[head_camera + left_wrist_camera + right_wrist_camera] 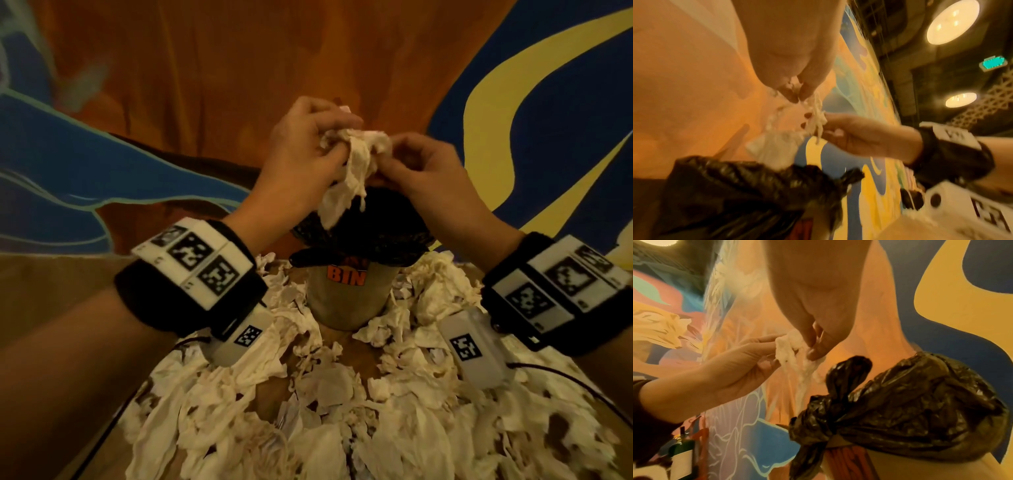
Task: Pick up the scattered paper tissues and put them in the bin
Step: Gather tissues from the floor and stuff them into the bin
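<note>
My left hand (301,150) is raised above the bin, fingers curled around the top of a wad of tissue (349,168), thumb pressing it from the near side. My right hand (421,171), just beside it at 3 o'clock, pinches the same wad between thumb and fingertips, the other fingers bent in. From the right wrist the two hands pull the paper taut between them (791,352), and a long twisted tail hangs down toward the black liner.

The bin (346,301) stands directly under the wad, a tan tub with "BIN" in orange letters and a crinkled black bag (387,233) folded over its rim and knotted at the front. The tail of the wad touches the bag's edge.

The counter (274,383) is brown wood, almost buried in scattered tissues (212,404) that ring the bin from 9 o'clock round through 6 to 3 o'clock.

Behind the bin, at 12 o'clock, a painted wall (219,68) runs blue on the left, orange in the middle, blue and yellow on the right. Round ceiling lamps (953,21) show from my left wrist.
</note>
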A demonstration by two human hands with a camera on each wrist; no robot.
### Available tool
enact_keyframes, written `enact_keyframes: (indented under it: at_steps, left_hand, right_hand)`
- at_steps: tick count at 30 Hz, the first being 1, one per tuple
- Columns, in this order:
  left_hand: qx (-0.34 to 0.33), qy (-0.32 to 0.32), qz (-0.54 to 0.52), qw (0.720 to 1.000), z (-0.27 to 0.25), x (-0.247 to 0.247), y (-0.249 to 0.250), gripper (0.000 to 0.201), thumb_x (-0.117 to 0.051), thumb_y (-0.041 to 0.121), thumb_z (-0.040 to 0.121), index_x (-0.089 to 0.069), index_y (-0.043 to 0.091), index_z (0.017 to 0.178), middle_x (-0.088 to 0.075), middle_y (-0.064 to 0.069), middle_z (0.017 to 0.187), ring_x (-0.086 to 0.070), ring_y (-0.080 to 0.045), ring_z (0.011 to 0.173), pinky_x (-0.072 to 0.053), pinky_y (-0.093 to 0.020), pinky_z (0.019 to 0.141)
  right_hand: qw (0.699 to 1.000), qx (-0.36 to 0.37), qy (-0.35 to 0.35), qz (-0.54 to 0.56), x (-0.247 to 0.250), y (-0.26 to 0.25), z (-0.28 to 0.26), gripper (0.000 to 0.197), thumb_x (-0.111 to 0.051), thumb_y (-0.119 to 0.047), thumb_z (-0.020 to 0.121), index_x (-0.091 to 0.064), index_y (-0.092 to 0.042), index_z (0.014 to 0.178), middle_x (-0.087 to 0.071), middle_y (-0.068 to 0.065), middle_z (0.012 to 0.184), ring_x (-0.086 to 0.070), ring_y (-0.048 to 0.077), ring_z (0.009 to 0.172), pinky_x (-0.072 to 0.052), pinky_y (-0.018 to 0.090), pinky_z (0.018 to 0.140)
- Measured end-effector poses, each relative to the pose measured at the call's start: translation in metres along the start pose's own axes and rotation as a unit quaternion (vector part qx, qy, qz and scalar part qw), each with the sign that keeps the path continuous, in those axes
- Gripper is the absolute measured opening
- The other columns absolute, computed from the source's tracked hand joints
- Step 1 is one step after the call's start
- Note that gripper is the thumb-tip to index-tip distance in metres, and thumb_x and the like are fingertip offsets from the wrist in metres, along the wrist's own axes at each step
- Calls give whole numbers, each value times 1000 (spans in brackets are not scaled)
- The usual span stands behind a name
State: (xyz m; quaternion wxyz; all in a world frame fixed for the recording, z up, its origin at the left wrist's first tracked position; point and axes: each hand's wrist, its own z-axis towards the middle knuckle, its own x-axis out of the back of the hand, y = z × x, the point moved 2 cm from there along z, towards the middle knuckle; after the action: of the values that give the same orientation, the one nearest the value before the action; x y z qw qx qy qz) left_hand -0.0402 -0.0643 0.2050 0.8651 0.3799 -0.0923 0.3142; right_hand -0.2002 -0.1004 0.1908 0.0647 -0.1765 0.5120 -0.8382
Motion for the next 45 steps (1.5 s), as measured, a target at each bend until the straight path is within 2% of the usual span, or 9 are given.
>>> enact_keyframes:
  at_steps: [4,7,10,14,21,28,35,40,45]
  left_hand:
    - [-107,-23,93,990,-9,-22,-19,31,-53,1,92,-61,3,121,-48,-10,121,-47,-10,112,-39,-12,99]
    - [-4,-150,124,981,-16,-29,-35,48,-40,9,99,-34,12,146,-53,-5,118,-54,2,94,-44,-15,81]
    - [77,-231,154,958,-26,-29,-40,57,-32,24,100,-8,31,152,-55,3,124,-54,2,78,-41,-28,74]
    - [34,-134,132,982,-42,-18,-36,45,-41,23,97,-37,28,141,-55,12,125,-35,-4,114,-33,-35,102]
    - [-88,-131,180,971,-124,2,-55,10,-48,18,86,-48,14,96,-44,5,92,-36,-12,86,-27,-17,76]
    - [37,-403,159,900,-190,-27,-110,15,-50,18,94,-50,17,109,-45,3,107,-44,-14,95,-41,-32,80]
    - [97,-599,288,741,-219,-79,-127,80,-43,-15,81,-22,26,147,-19,-11,146,-33,-38,127,-41,-42,91]
    - [44,-578,309,754,-228,-102,-149,60,-41,-1,92,-33,26,145,-27,-6,149,-35,-29,132,-24,-34,108]
    - [96,-544,248,796,-232,-98,-155,35,-49,6,93,-59,18,125,-53,-9,120,-52,-27,114,-42,-26,89]
  right_hand:
    - [996,3,49,-70,7,18,14,11,-56,-11,95,-55,-8,106,-66,10,106,-68,18,94,-57,33,85]
    - [960,-45,-63,-268,9,35,17,20,-51,-12,97,-51,-16,116,-54,4,124,-63,23,101,-51,33,83]
    - [920,-6,-106,-377,11,41,9,39,-46,3,91,-51,-13,126,-39,6,137,-47,21,116,-32,6,83]
    - [945,110,-36,-305,4,22,-20,21,-52,-7,93,-60,-15,111,-46,-1,120,-50,4,82,-37,6,73]
    - [880,242,-248,-325,-31,50,-87,13,-53,-12,89,-65,-8,92,-54,7,96,-52,18,86,-44,26,72]
    - [822,-39,-413,-390,-47,161,-110,21,-48,-16,97,-60,-13,113,-51,7,111,-52,24,102,-44,34,86]
    - [765,-103,-380,-509,-31,217,-113,39,-43,-24,95,-47,-33,133,-44,2,132,-40,32,121,-37,45,101]
    - [758,-117,-392,-508,-30,230,-125,40,-42,-29,98,-43,-34,138,-40,8,136,-37,33,125,-31,41,105]
    - [777,-115,-399,-473,-30,217,-134,31,-51,-24,95,-56,-21,125,-45,5,135,-44,29,121,-34,32,93]
